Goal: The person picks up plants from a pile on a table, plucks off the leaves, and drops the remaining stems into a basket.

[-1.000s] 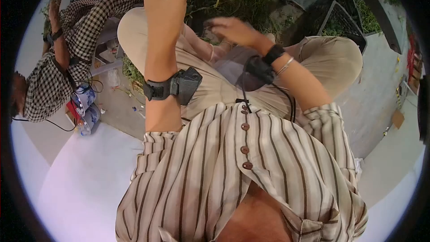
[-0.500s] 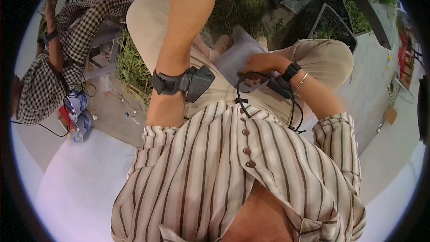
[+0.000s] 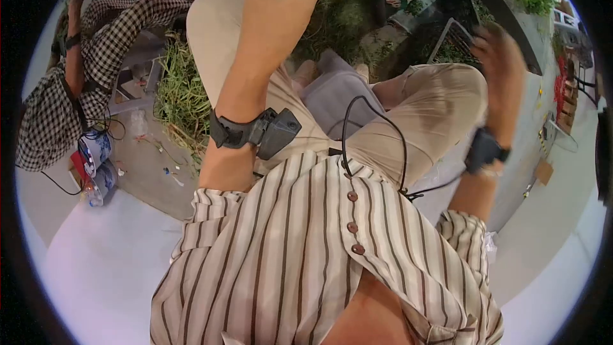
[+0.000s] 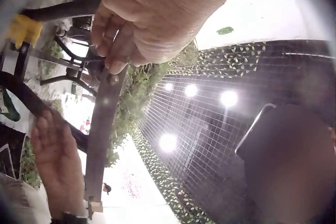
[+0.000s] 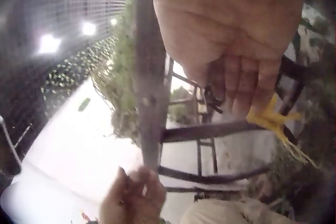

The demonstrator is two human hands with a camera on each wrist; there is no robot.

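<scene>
My left hand (image 3: 274,16) is raised at the top of the head view, fingers curled and thumb against the forefinger. In the right wrist view a small pale spot shows between the fingers of that hand (image 5: 134,198); whether it is a held thing I cannot tell. A dark metal bar (image 4: 102,129) runs close by its fingertips in the left wrist view. My right hand (image 3: 501,57), blurred, is lifted at the right with fingers extended. Its palm (image 4: 58,155) looks bare in the left wrist view. Yellow material (image 5: 273,121) appears behind its fingers in the right wrist view.
A greyish cloth or bag (image 3: 341,96) lies between my legs. Cut greenery (image 3: 182,92) is heaped at the left, near a person in checked clothes (image 3: 45,121). Dark crates (image 3: 453,41) stand beyond my right knee. A black cable (image 3: 403,147) loops over my lap.
My right hand has gone from the front down to my lap, then out and up to the right. My left hand has shifted rightward, its fingers still curled.
</scene>
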